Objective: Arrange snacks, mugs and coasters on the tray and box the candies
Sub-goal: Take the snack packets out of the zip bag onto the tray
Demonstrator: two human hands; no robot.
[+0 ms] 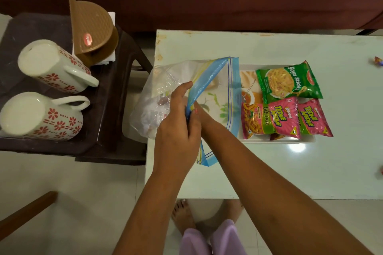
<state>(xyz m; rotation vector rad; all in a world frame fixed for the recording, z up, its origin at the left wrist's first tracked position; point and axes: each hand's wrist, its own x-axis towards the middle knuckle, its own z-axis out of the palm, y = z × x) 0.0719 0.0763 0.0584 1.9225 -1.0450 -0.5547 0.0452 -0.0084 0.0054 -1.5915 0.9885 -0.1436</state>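
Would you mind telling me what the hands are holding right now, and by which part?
Both the left hand and the right hand grip the clear zip bag at its blue zipper edge, near one end of the opening.

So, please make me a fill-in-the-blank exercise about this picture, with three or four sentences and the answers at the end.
1. Both hands, left hand and right hand, hold a clear zip bag with a ____ seal strip.
2. The two mugs with red flowers stand ____ on the dark stool.
3. The green snack packet on the tray reads "Soya ____".
4. The number of pink packets fully visible on the tray is ____.

Answers: blue; upside down; Sticks; two
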